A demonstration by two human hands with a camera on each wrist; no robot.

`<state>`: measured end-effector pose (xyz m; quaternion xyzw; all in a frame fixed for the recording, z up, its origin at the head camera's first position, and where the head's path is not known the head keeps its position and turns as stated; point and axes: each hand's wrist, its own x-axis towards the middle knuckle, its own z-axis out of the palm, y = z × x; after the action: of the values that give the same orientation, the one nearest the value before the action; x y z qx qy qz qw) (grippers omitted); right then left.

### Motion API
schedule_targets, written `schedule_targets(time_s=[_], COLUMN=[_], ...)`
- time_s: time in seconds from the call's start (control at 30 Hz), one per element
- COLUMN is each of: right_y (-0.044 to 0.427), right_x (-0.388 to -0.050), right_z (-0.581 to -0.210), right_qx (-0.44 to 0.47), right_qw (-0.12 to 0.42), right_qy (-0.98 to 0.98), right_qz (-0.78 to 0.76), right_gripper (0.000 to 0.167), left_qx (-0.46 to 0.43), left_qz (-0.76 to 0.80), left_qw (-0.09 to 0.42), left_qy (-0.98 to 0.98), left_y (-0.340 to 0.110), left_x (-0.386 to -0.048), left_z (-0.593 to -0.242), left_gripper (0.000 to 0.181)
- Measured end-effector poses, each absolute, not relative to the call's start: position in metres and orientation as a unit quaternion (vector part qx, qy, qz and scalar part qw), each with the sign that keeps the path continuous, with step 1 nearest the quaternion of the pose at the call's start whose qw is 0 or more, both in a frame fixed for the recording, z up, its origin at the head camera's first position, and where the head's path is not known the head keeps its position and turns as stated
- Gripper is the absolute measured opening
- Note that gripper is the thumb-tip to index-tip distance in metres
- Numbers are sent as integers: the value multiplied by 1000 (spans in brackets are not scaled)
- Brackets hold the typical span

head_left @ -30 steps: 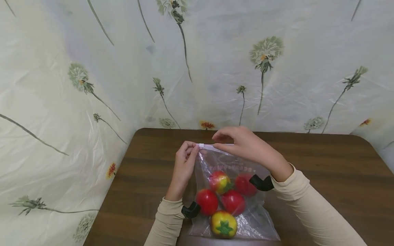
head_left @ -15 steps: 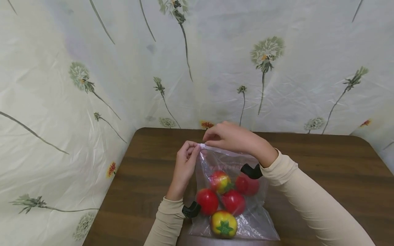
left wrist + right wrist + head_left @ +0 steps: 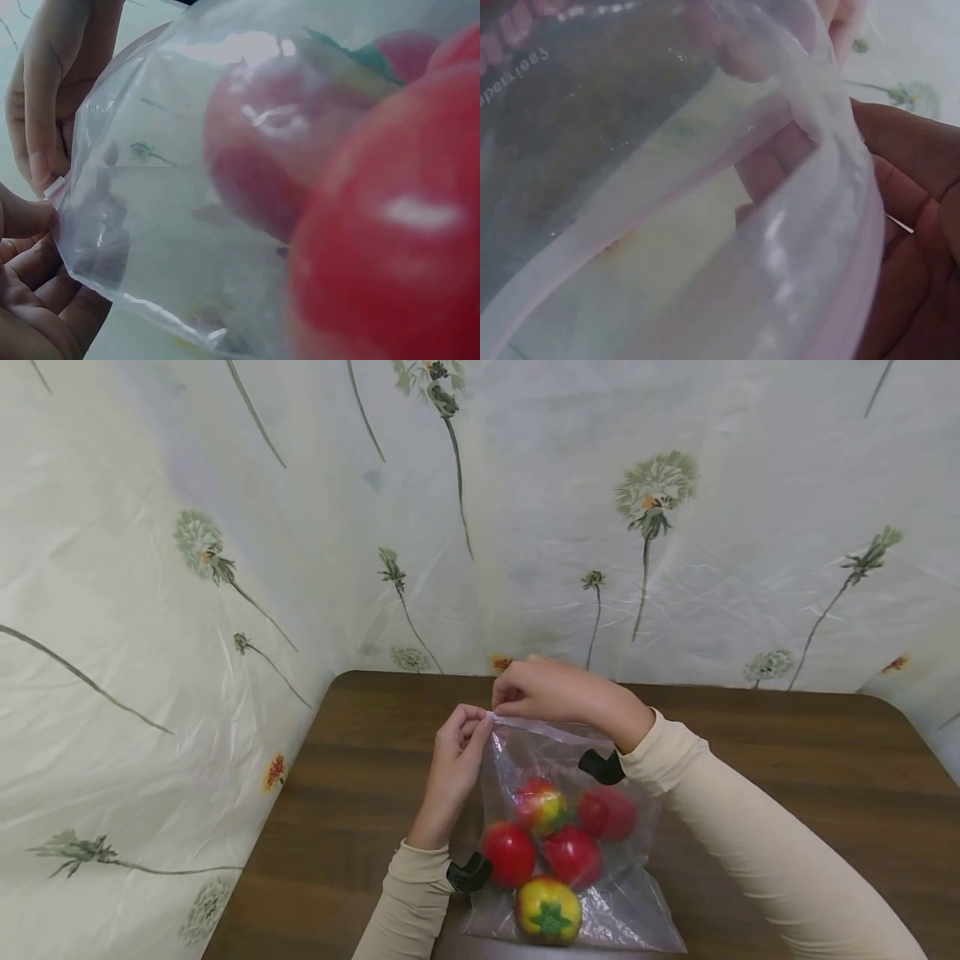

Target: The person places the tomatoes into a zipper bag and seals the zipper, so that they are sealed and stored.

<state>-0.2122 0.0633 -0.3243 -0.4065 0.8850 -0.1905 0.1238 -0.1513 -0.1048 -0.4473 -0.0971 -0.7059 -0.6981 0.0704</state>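
Observation:
A clear slider zip bag with a pale pink top strip lies toward the person. Inside are several fruits with a shiny surface: red ones such as this round fruit, and a yellow fruit with a green star-shaped calyx. My left hand pinches the bag's top left corner between thumb and fingers. Close beside it, my right hand pinches the top strip by the small white slider. Fingers mostly cover the slider in the head view. The bag's mouth stands apart in the right wrist view.
A dark brown wooden table with rounded corners lies under the bag. Behind it and to the left hangs a pale sheet printed with dandelions. Black camera mounts sit at both wrists.
My right hand has moved left along the bag's top strip to the corner beside my left hand, and its fingers have closed there. The left hand keeps its pinch.

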Motion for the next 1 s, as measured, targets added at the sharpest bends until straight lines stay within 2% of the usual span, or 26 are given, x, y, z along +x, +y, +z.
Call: schedule_targets(time_s=[0.73, 1.0], right_y=[51, 51], right_x=[-224, -225], right_z=[-311, -309], right_qx=[-390, -401], right_qw=[192, 197], right_qy=[893, 887], right_qz=[-117, -116], right_gripper=[5, 6], left_qx=[-95, -98], left_qz=[-679, -678], left_qw=[66, 72], left_qy=[-725, -725], left_y=[-99, -98], left_x=[-150, -152], left_z=[-449, -450], left_gripper=[16, 16])
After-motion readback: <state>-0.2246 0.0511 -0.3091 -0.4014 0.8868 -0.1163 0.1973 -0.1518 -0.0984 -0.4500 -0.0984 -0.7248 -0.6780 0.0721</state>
